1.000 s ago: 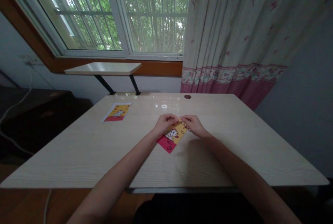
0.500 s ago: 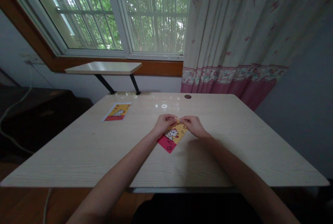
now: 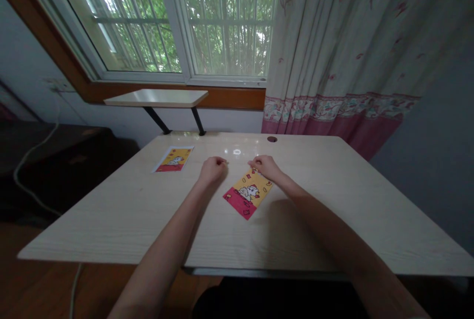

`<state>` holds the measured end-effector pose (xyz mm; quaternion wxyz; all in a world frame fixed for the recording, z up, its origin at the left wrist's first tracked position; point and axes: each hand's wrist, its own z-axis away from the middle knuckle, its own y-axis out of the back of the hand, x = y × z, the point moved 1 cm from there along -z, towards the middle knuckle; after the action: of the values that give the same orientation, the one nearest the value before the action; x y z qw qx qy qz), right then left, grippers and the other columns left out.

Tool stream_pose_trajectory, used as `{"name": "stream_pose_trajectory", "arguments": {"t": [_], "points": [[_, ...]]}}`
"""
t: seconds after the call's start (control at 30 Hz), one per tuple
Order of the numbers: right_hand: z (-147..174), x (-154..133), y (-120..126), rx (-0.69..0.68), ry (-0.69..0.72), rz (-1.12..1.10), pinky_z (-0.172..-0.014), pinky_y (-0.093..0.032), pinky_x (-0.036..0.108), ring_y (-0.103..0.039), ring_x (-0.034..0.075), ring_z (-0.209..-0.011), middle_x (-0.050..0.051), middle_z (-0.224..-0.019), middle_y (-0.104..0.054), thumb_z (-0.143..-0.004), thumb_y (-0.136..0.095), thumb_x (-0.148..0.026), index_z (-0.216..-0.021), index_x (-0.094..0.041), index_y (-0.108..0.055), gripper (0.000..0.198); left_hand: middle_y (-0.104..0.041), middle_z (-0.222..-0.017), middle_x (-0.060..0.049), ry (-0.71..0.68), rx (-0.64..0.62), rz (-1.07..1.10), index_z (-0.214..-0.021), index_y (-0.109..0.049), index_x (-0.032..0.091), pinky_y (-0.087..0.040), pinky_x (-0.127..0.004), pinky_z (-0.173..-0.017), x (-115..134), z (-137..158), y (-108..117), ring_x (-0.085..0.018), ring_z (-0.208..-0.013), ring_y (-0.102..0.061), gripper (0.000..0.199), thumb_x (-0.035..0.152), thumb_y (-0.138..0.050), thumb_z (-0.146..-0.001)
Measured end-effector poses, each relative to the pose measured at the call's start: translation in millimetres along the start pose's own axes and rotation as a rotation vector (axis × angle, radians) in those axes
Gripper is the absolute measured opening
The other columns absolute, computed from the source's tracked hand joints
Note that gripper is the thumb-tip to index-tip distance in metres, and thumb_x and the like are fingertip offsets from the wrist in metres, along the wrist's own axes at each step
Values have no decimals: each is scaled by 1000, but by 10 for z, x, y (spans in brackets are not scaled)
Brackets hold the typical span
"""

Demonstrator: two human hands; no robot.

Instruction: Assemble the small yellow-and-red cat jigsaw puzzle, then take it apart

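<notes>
A yellow and red picture card (image 3: 247,192) with a white cartoon animal lies slanted on the table in front of me. My right hand (image 3: 265,167) is closed at the card's far corner, fingertips pinching there and partly covering its top edge. To the left of the card, my left hand (image 3: 213,170) is held just above the table in a pinch, apart from the card. A tiny pale bit shows at its fingertips, too small to name.
A similar yellow and red picture sheet (image 3: 175,159) with a white border lies at the table's back left. Behind it, a small raised shelf (image 3: 163,98) stands on black legs. A round cable hole (image 3: 272,139) is in the pale wooden table (image 3: 333,200) near its back edge.
My hands were together at the card's far corner; my left hand has moved away to the left. My right hand stays at that corner, and more of the card shows.
</notes>
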<state>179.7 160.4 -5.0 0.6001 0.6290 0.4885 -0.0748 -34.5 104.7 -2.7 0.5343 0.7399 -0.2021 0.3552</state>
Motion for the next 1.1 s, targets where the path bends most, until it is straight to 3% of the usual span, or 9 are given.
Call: {"name": "stream_pose_trajectory", "arguments": {"t": [0.2,0.3,0.4,0.47,0.53,0.63,0.7,0.97,1.1], "points": [[-276,-193,-340,-60,97,130,-57,-33,21,-54,12,-60,4,-64,-64,-83,-52,-45,-74,-15,-69,35,-69,-92,-12,0,22,-281,-93,-69,16,-44,-30,-77,-197,-48,132,-24,-86,-62,27,16,-56,-69],[-334,-202,-331,-87,119,70,-59,-36,21,-56,12,-61,3,-65,-65,-88,-46,-39,-76,-15,-68,35,-67,-98,-14,-24,42,-362,-94,-69,15,-44,-32,-79,-174,-37,147,-26,-91,-61,26,18,-53,-73],[-308,-115,-193,-42,102,-21,-66,-40,23,-60,14,-71,5,-78,-68,-89,-43,-32,-84,-15,-69,32,-65,-101,-15,-75,52,-405,-97,-68,15,-43,-34,-84,-91,-6,120,-26,-96,-58,28,19,-51,-75],[-242,-17,-81,-21,83,-43,-71,-42,25,-61,16,-78,7,-85,-69,-89,-42,-32,-90,-14,-69,32,-65,-100,-13,-159,18,-407,-97,-68,16,-41,-32,-87,-10,28,56,-25,-98,-57,28,18,-49,-77],[-146,79,10,-67,112,-8,-75,-42,26,-60,17,-84,8,-93,-68,-88,-42,-30,-97,-14,-68,32,-65,-97,-10,-331,-82,-377,-96,-69,16,-41,-31,-88,80,76,-47,-22,-97,-56,28,17,-47,-78],[21,167,80,-197,199,156,-85,-39,30,-56,18,-96,9,-106,-64,-87,-43,-22,-107,-19,-66,30,-64,-95,-9,-597,-270,-325,-99,-69,18,-42,-29,-86,187,157,-215,-20,-94,-56,30,15,-45,-80],[119,180,93,-242,210,282,-90,-36,33,-52,20,-102,8,-112,-60,-87,-43,-20,-112,-24,-63,32,-64,-95,-9,-659,-326,-356,-101,-69,19,-42,-29,-85,217,192,-283,-20,-94,-55,33,12,-44,-80],[323,167,113,-200,154,316,-91,-34,35,-47,20,-102,8,-108,-57,-85,-50,-23,-102,-19,-63,21,-63,-99,-13,-567,-178,-607,-100,-68,17,-43,-35,-80,186,178,-182,-24,-92,-55,32,21,-39,-87],[386,186,125,-178,121,269,-90,-35,36,-47,21,-101,9,-104,-58,-82,-56,-27,-96,-17,-61,18,-61,-103,-13,-586,-148,-499,-100,-67,16,-42,-34,-84,251,227,-248,-23,-94,-54,29,24,-43,-86]]}}
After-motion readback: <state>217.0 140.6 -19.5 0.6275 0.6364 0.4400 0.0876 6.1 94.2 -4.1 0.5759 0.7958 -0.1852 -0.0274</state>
